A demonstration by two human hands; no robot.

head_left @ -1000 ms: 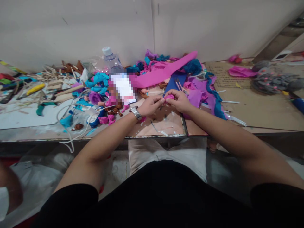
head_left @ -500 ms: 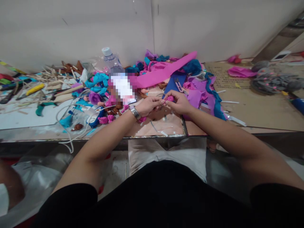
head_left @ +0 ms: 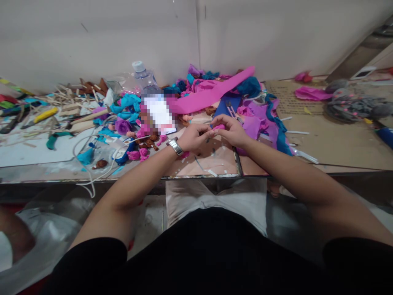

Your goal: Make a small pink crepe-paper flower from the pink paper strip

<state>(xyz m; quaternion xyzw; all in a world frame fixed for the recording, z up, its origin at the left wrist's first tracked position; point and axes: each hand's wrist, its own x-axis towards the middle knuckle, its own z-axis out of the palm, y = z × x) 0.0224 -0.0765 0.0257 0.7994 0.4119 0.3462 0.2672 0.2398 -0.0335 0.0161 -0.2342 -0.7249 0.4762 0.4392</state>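
My left hand (head_left: 194, 138) and my right hand (head_left: 231, 130) meet over the middle of the worktable (head_left: 331, 143). Both pinch a small pink crepe paper piece (head_left: 218, 127) between their fingertips. A metal watch (head_left: 175, 146) sits on my left wrist. Just behind my hands lie a blue sheet (head_left: 225, 107) with small scissors (head_left: 231, 110) on it and a long pink paper roll (head_left: 211, 93).
Crepe scraps in pink, purple and teal (head_left: 260, 119) pile up at the back and right. A water bottle (head_left: 143, 77), a purple paper rose (head_left: 123, 126), a white cable (head_left: 89, 164), wooden sticks (head_left: 73, 98) and hand tools (head_left: 43, 115) crowd the left. A grey netted bundle (head_left: 353, 105) lies far right.
My hands stay almost in place; the fingers have shifted slightly as they work the pink piece, and my left hand has curled a little closer to the right.
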